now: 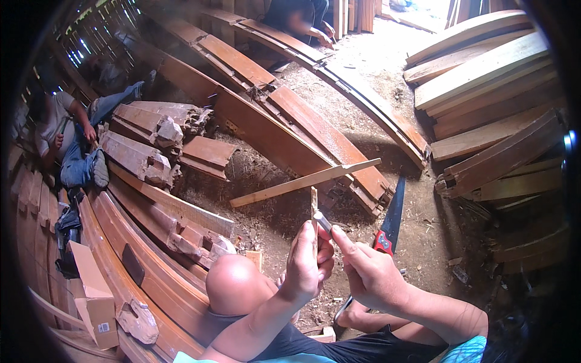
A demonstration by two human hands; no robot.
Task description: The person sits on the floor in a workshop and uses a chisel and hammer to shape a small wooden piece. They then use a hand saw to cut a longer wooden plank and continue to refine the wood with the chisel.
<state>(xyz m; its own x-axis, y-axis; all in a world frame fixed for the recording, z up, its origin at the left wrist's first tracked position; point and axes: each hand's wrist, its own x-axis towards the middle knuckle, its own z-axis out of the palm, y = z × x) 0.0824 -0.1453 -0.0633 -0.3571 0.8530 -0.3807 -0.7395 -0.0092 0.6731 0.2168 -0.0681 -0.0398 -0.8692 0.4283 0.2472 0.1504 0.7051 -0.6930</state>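
Note:
My left hand (304, 263) is closed around a thin wooden strip (314, 201), which stands nearly upright with its top end above the fingers. Against the strip's right side lies a short grey cylindrical tool (323, 221), gripped by my right hand (374, 273) with the forefinger stretched along it. The rest of that tool is hidden in the palm, so its kind does not show. Both hands are raised close together in front of my bent knee. Just beyond the right hand, a handsaw (393, 212) with a dark blade and red handle rests on the ground.
A loose wooden slat (302, 183) lies across long brown planks (321, 136) ahead. Stacked timber (484, 72) lines the right side. At left are curved boards (145, 266), a cardboard box (94, 296) and a seated person (66, 133). Another person (299, 18) crouches at the back.

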